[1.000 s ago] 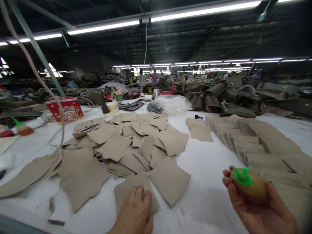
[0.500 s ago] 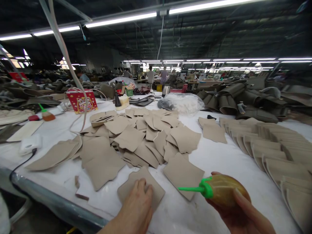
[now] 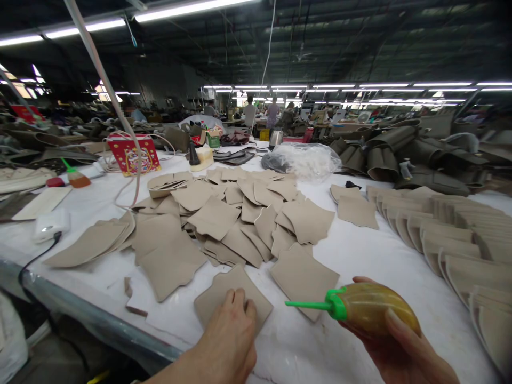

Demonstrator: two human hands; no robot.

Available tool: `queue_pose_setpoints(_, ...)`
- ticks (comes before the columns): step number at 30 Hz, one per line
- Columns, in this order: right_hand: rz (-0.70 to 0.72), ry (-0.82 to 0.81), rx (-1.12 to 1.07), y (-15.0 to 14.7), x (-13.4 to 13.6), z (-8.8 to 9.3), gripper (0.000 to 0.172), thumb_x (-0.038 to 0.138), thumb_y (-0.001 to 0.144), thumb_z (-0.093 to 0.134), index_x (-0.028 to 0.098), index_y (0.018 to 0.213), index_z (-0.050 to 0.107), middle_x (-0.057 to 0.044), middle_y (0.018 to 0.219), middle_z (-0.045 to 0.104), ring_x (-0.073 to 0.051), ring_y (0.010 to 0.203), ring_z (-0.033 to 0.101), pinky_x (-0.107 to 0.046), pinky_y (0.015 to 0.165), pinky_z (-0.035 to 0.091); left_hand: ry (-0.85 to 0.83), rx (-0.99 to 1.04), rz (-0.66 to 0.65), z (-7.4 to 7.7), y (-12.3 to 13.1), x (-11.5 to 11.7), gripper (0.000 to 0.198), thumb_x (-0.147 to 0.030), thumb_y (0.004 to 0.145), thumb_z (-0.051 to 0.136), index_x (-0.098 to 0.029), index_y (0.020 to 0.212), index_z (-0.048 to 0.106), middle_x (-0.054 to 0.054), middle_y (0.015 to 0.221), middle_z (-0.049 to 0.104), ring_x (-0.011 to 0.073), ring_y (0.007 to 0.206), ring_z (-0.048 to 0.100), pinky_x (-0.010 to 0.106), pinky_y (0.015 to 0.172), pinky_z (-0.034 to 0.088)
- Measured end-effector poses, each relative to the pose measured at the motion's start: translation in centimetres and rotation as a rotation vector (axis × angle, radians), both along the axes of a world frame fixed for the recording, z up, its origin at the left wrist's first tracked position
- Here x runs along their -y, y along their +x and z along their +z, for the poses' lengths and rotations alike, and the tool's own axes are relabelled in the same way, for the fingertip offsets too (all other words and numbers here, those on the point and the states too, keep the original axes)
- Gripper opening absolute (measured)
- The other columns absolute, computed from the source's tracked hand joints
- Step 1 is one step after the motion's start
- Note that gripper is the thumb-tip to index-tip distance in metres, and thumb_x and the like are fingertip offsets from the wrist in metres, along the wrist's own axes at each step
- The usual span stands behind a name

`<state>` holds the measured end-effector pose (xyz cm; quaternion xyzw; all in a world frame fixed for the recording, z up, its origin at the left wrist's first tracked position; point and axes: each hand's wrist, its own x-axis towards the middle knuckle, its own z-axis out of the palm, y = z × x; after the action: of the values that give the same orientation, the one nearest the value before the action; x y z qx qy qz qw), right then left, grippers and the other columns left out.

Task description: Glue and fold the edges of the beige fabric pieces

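Observation:
My left hand (image 3: 234, 336) rests on a beige leather-like piece (image 3: 212, 297) that lies on the white table top (image 3: 320, 352). Its fingers are bent and drawn together, their tips against the piece. My right hand (image 3: 408, 349) is wrapped round a squeeze bottle (image 3: 378, 310) of amber liquid, tilted on its side. The bottle's green nozzle (image 3: 310, 305) points left, above the table. Just beyond the nozzle lies another beige piece (image 3: 302, 274). Behind both hands spreads a loose heap of similar pieces (image 3: 216, 216).
Overlapping rows of beige pieces (image 3: 452, 234) cover the table's right side. A second glue-type bottle (image 3: 78, 177), a red bag (image 3: 134, 154) and a white device with a cable (image 3: 52, 225) stand at left. A plastic bag (image 3: 308, 160) lies at the back. People work far off.
My left fingers have curled more and drawn back slightly on the piece. The bottle in my right hand still points left. The view has tilted a little.

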<state>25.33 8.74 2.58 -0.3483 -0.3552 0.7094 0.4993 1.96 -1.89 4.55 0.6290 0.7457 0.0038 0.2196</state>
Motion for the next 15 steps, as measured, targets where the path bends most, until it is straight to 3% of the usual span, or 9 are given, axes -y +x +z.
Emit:
queue_pose_setpoints(8, -0.021, -0.051, -0.014, -0.6, 0.3, 0.6, 0.054, 0.037, 0.071, 0.078, 0.025, 0.12, 0.06, -0.007, 0.109, 0.067, -0.026, 0.095, 0.063, -0.028, 0.078, 0.058, 0.036, 0.014, -0.021, -0.5, -0.6, 0.2, 0.051, -0.013, 0.067, 0.051, -0.008, 0.118, 0.057, 0.017, 0.119, 0.048, 0.0296, 0.112, 0.042, 0.04, 0.1, 0.04)
queue_pose_setpoints(15, -0.044, -0.078, 0.016, -0.8, 0.6, 0.7, 0.056, 0.041, 0.065, 0.082, 0.025, 0.115, 0.063, -0.007, 0.11, 0.066, -0.026, 0.094, 0.063, -0.027, 0.077, 0.058, 0.01, -0.063, 0.015, -0.7, 0.5, -0.1, 0.058, -0.01, 0.066, 0.05, -0.006, 0.124, 0.053, 0.019, 0.121, 0.046, 0.0318, 0.113, 0.041, 0.044, 0.097, 0.041)
